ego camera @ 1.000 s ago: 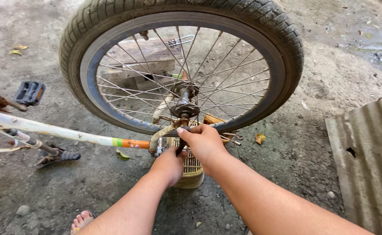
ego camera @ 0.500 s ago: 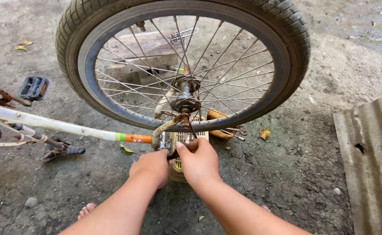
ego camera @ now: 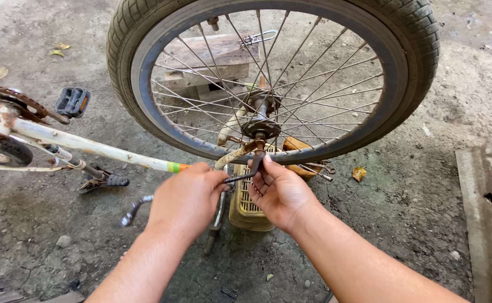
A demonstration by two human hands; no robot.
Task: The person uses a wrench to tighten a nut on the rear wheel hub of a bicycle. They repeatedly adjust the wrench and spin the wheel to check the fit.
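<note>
Presently both hands work at the axle of an upturned bicycle wheel [ego camera: 274, 78], seen from the head view.

Left hand [ego camera: 187, 199]: fingers curled shut around a dark, thin wrench [ego camera: 240, 178]. One end of the tool shows between the two hands; what seems to be its far end sticks out to the left of the fist [ego camera: 131, 210], blurred, so I cannot be sure it is the same piece. Long axis runs roughly left to right, rising slightly toward the axle.

Right hand [ego camera: 279, 193]: palm half open, fingers loosely bent, fingertips [ego camera: 266, 160] touching a short rusty upright piece [ego camera: 257, 160] that hangs just under the hub [ego camera: 260, 120]. Whether this is a second tool or part of the frame end cannot be told. No closed grip here; contact only.

Relation of note: the axle nut region lies directly above and slightly ahead of both hands, at the rim's lowest arc. Right hand is the nearer one, touching; left hand sits just beside and lower, to the left. The wrench's working end points toward the hub.

Surroundings: white frame tube [ego camera: 89, 146] with green and orange band runs left toward rusty chainring [ego camera: 10, 101] and black pedal [ego camera: 73, 101]. Yellowish slatted container [ego camera: 246, 210] lies on the dirt floor [ego camera: 414, 213] beneath the hands. Wooden block [ego camera: 212, 62] behind the spokes. Corrugated sheet [ego camera: 487, 213] at right.
</note>
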